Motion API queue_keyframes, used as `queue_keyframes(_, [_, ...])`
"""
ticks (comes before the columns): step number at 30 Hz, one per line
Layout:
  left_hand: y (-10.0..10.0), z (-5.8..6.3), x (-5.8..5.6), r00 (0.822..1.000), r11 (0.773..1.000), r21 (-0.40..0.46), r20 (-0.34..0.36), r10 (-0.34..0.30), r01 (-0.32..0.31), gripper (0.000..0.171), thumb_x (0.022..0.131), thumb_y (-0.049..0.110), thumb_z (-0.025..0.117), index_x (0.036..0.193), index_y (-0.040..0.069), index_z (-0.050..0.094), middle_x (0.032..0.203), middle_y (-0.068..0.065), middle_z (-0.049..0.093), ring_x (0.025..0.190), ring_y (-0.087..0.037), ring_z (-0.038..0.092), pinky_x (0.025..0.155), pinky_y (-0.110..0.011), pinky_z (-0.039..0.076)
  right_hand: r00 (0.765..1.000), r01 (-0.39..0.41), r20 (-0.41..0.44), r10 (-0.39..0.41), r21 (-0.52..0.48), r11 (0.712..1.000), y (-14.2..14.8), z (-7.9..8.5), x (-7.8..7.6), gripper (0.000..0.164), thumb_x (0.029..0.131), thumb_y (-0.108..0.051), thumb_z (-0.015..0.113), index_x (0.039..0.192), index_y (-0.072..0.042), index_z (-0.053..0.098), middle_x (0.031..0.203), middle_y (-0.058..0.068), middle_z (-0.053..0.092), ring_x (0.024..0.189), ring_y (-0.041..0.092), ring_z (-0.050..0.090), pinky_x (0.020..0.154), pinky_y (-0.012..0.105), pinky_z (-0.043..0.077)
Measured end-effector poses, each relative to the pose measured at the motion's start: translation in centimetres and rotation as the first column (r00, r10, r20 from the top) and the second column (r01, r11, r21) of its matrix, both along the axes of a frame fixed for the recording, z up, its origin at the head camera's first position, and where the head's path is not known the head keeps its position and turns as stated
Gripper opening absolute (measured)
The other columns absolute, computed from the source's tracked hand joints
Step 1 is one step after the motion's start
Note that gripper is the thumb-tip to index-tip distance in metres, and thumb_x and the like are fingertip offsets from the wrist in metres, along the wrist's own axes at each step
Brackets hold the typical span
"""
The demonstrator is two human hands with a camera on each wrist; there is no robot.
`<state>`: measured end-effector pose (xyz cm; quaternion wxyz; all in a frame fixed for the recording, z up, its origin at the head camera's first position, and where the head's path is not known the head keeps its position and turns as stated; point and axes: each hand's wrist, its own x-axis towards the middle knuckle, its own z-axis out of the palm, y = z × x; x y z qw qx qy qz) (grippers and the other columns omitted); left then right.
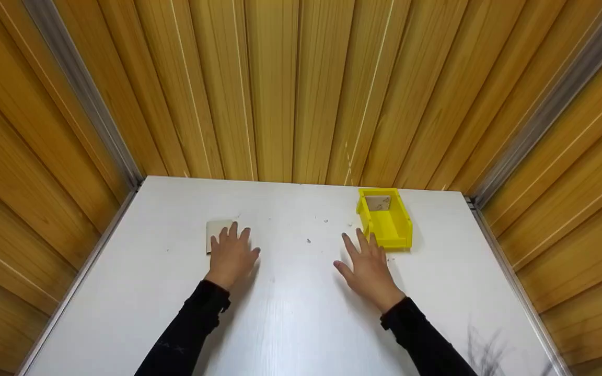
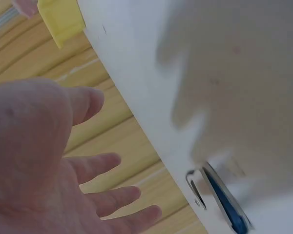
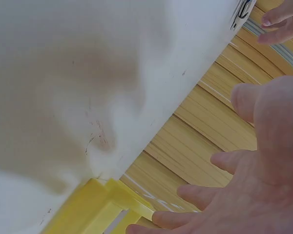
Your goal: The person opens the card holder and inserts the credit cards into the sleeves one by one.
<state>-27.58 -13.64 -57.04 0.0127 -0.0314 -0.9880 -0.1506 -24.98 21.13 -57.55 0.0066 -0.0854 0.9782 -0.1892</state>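
My left hand (image 1: 232, 256) is held above the white table with its fingers spread and nothing in them. Just beyond and partly under it in the head view lies a flat, pale rectangular object (image 1: 215, 233). From the left wrist its edge shows a pale loop and a blue inside (image 2: 227, 204); its kind is unclear. My right hand (image 1: 369, 269), also empty with fingers apart, hovers beside the near left corner of a yellow plastic bin (image 1: 392, 243). A whitish piece with brown marks (image 1: 378, 202) is at the bin's back end.
The white table (image 1: 290, 313) carries several small dark specks and marks between the hands. Wood-patterned panels (image 1: 275, 94) stand at its back and both sides, with grey metal posts (image 1: 107, 115) at the corners.
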Motion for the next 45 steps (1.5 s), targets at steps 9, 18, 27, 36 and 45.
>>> queue_keyframes(9, [-4.2, -0.3, -1.9, 0.996, 0.982, 0.164, 0.011, 0.088, -0.088, 0.064, 0.110, 0.038, 0.062, 0.155, -0.007, 0.053, 0.152, -0.036, 0.055, 0.140, -0.055, 0.052, 0.111, -0.068, 0.048, 1.000, -0.005, 0.002, 0.005, -0.001, 1.000, 0.4, -0.1, 0.3, 0.072, 0.109, -0.047, 0.068, 0.168, -0.014, 0.045, 0.184, 0.022, 0.017, 0.170, 0.054, 0.014, 0.133, 0.071, 0.024])
queue_keyframes(18, [-7.4, -1.6, -2.5, 0.981, 0.945, 0.263, 0.039, 0.190, -0.194, 0.059, 0.110, 0.034, 0.058, 0.147, -0.012, 0.058, 0.140, -0.037, 0.057, 0.132, -0.056, 0.055, 0.107, -0.065, 0.050, 0.999, 0.011, -0.047, -0.011, -0.016, 1.000, 0.5, -0.8, 0.3, 0.059, 0.109, -0.041, 0.070, 0.158, -0.010, 0.059, 0.177, 0.021, 0.038, 0.162, 0.046, 0.040, 0.130, 0.064, 0.036])
queue_keyframes(27, [-8.3, -3.3, -2.9, 0.971, 0.937, 0.254, 0.031, 0.238, -0.238, 0.052, 0.106, 0.031, 0.066, 0.119, -0.019, 0.068, 0.111, -0.036, 0.067, 0.103, -0.052, 0.070, 0.085, -0.062, 0.057, 0.993, 0.023, -0.114, -0.028, -0.047, 0.999, 0.0, -1.4, 0.1, 0.031, 0.107, -0.030, 0.072, 0.129, -0.008, 0.078, 0.146, 0.015, 0.070, 0.135, 0.035, 0.068, 0.114, 0.054, 0.056])
queue_keyframes(36, [-8.1, -2.7, -3.1, 0.967, 0.875, 0.417, 0.049, 0.250, -0.248, 0.041, 0.101, 0.021, 0.066, 0.113, -0.018, 0.068, 0.110, -0.036, 0.071, 0.098, -0.048, 0.070, 0.087, -0.060, 0.056, 0.983, -0.014, -0.182, 0.005, -0.048, 0.999, 0.3, -2.0, 0.2, 0.019, 0.106, -0.023, 0.072, 0.113, -0.008, 0.081, 0.122, 0.011, 0.078, 0.118, 0.031, 0.074, 0.104, 0.049, 0.061])
queue_keyframes(45, [-7.6, -0.9, -2.8, 0.956, 0.799, 0.526, 0.163, 0.242, -0.292, 0.050, 0.104, 0.024, 0.061, 0.139, -0.011, 0.062, 0.123, -0.030, 0.073, 0.107, -0.039, 0.072, 0.085, -0.045, 0.058, 0.988, -0.054, -0.152, 0.035, -0.124, 0.991, 0.1, -1.5, 0.0, 0.015, 0.106, -0.020, 0.071, 0.103, -0.012, 0.084, 0.105, 0.003, 0.083, 0.100, 0.019, 0.078, 0.093, 0.043, 0.064])
